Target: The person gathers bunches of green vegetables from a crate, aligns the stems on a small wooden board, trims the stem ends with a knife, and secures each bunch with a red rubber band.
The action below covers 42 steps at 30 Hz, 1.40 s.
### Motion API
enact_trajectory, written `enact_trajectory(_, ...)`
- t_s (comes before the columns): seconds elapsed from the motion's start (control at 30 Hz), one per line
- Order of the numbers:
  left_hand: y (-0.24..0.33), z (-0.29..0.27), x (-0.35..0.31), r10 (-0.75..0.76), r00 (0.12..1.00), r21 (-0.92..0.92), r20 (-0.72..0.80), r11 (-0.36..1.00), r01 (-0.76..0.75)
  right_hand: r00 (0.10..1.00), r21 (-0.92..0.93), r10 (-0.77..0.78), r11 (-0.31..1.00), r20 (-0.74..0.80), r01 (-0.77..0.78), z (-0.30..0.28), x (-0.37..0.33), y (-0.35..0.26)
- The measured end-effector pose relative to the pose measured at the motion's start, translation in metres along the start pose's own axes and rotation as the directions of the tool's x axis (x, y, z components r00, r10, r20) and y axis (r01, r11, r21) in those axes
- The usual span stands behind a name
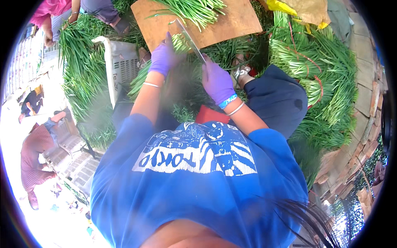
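My left hand [162, 58], in a purple glove, is closed around a bunch of thin green stalks that look like garlic chives [180, 44]. The bunch's pale cut ends lie at the near edge of a brown wooden board [244, 22], and its green length trails down toward my lap, partly blurred. In my right hand [218, 82], also gloved in purple, is a knife [189, 38]. Its long blade points up and left over the board, just right of the held bunch. More loose stalks [200, 13] lie across the far part of the board.
A white plastic crate [123, 62] stands left of my arms, with a heap of greens [82, 78] beyond it. To the right lies a large pile of tied bunches [320, 78] beside brick edging [364, 99]. Another person in pink [50, 10] is at the upper left.
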<state>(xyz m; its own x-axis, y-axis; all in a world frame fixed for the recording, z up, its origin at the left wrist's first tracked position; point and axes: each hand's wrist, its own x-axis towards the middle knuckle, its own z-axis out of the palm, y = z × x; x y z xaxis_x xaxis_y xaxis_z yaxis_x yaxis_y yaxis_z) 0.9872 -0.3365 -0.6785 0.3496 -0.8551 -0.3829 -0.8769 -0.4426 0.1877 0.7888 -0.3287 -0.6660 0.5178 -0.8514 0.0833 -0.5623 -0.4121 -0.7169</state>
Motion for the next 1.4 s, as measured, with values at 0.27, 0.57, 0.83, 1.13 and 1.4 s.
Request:
enact_trajectory(0.27, 0.009, 0.013, 0.001, -0.025, 0.999, 0.017, -0.03, 1.0, 0.026, 0.98, -0.167, 0.048, 0.986, 0.194, -0.016, -0.001, 0.016, -0.016)
enact_trajectory(0.57, -0.004, 0.008, 0.014, -0.084, 0.996, 0.014, 0.008, 0.996, 0.084, 0.966, -0.07, 0.084, 0.995, 0.243, -0.069, 0.03, 0.053, -0.026)
enact_trajectory(0.83, -0.019, 0.013, 0.012, -0.102, 0.994, -0.036, 0.028, 0.994, 0.103, 0.935, -0.065, 0.074, 0.996, 0.348, -0.054, 0.038, 0.059, -0.031)
enact_trajectory(1.13, -0.011, 0.008, 0.011, -0.043, 0.999, -0.054, 0.001, 0.998, 0.043, 0.929, -0.043, 0.096, 0.995, 0.358, -0.087, 0.045, 0.049, -0.03)
enact_trajectory(1.4, -0.003, 0.011, 0.01, 0.037, 0.997, -0.022, -0.075, 0.999, -0.038, 0.914, 0.048, -0.01, 0.999, 0.405, -0.011, 0.065, 0.073, 0.018)
